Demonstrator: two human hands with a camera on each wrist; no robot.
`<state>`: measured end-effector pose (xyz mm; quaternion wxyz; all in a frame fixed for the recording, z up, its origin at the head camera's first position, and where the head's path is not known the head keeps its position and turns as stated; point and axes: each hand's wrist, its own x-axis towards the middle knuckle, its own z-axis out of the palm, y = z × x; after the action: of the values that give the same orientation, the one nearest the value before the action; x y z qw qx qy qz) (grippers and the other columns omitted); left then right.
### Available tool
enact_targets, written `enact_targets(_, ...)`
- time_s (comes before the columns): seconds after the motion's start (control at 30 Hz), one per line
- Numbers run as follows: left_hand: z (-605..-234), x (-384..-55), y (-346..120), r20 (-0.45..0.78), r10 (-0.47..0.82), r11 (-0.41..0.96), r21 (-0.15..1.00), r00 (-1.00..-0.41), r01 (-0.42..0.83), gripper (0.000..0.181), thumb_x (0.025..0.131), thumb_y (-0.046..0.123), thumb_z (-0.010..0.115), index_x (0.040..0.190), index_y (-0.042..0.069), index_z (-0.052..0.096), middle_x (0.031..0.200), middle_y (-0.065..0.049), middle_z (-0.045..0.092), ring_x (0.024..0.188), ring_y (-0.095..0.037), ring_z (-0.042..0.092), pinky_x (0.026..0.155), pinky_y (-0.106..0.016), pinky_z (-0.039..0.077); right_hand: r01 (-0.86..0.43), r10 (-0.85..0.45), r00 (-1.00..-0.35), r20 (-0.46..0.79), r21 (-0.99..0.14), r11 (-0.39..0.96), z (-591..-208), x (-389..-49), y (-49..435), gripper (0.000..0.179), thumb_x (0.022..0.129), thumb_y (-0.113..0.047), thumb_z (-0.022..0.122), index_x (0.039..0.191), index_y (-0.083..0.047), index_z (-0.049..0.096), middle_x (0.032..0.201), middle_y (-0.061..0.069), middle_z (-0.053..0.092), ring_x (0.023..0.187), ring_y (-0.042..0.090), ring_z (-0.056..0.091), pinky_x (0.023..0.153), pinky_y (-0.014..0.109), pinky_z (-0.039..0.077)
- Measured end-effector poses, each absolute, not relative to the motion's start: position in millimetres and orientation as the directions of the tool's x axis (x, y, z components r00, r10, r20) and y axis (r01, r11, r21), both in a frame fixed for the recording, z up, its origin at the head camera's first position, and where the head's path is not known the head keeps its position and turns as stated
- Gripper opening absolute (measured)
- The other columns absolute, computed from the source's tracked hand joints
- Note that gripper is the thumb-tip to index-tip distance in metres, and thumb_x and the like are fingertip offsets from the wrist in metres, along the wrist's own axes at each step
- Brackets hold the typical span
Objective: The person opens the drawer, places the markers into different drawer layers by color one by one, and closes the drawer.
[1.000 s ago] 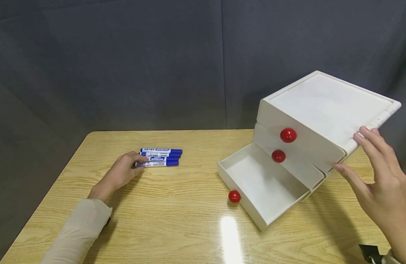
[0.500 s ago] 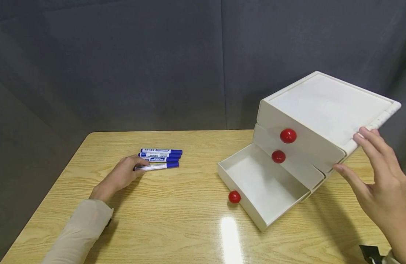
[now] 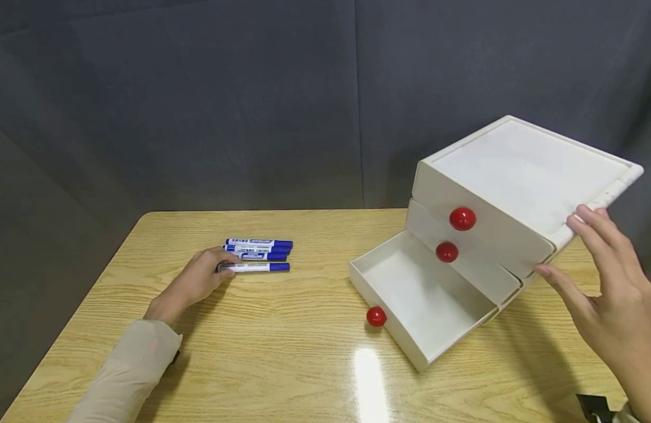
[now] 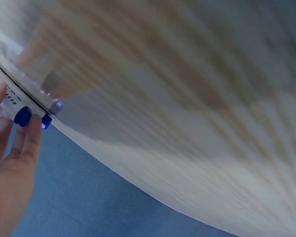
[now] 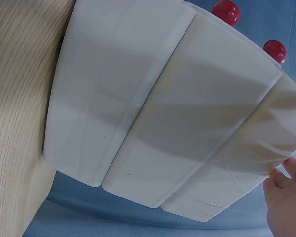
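Note:
My left hand pinches the left end of a white whiteboard marker with a blue cap. That marker lies just in front of several like markers, a narrow gap between. In the left wrist view, fingers touch a blue marker end. To the right stands a white drawer unit with red round knobs, its bottom drawer pulled out and the upper two closed. My right hand rests on its near top edge, fingertips on top and thumb at the front corner, fingers fairly straight.
The wooden table has its back edge against a dark grey cloth. The pulled-out drawer's red knob juts over the table. In the right wrist view, the unit's white side panel fills the middle.
My left hand has drawn the front marker slightly toward the near side, away from the other markers, and its blue cap has shifted a little right. The right hand and drawer unit look unmoved.

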<state>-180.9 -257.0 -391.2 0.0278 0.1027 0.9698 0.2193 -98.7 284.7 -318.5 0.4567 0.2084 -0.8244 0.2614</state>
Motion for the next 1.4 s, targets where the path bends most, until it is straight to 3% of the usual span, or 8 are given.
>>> enact_targets(0.97, -371.0, -181.2, -233.2, 0.08, 0.318, 0.832, 0.454, -0.945, 0.318, 0.026, 0.096, 0.007, 0.064, 0.121, 0.005, 0.068, 0.118, -0.015, 0.067, 0.105, -0.03, 0.063, 0.086, -0.046, 0.054, -0.574, -0.098, -0.5, 0.86, -0.245, 0.781, -319.2, -98.9, 285.7, 0.081, 0.092, -0.06, 0.052, 0.13, 0.012, 0.056, 0.134, 0.036, 0.053, 0.141, 0.038, 0.042, 0.122, 0.025, 0.028)
enact_targets(1.4, -358.7, -183.0, -210.7, 0.113, 0.331, 0.823, 0.452, -0.937, 0.345, 0.027, 0.094, 0.006, 0.065, 0.121, 0.005, 0.068, 0.127, -0.016, 0.067, 0.114, -0.034, 0.061, 0.092, -0.049, 0.052, -0.563, -0.1, -0.515, 0.851, -0.248, 0.788, -320.5, -100.1, 287.8, 0.082, 0.092, -0.061, 0.051, 0.132, 0.011, 0.055, 0.136, 0.035, 0.052, 0.141, 0.039, 0.041, 0.122, 0.024, 0.026)
